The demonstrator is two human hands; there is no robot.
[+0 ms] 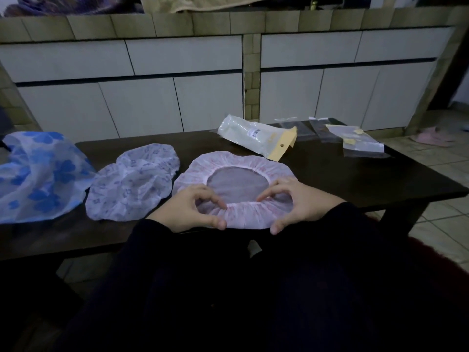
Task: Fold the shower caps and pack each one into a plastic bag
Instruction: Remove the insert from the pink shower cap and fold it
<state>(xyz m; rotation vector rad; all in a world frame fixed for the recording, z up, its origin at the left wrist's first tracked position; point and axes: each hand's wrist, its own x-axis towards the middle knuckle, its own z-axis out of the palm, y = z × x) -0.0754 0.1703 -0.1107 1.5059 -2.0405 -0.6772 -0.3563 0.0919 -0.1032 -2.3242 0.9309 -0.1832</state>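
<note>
Both hands sit at the desk's (355, 179) near edge: my left hand (189, 208) and right hand (297, 203) each pinch the gathered front rim of the pink cap (236, 161), which lies opening-up. I judge it light, thin, limp and a bit slick, so the elastic hem is the surest hold. Two more caps lie toward the left edge, bags (256, 135) toward the far edge. Dim light blurs the bags' contents, and my sleeves hide the desk front.
</note>
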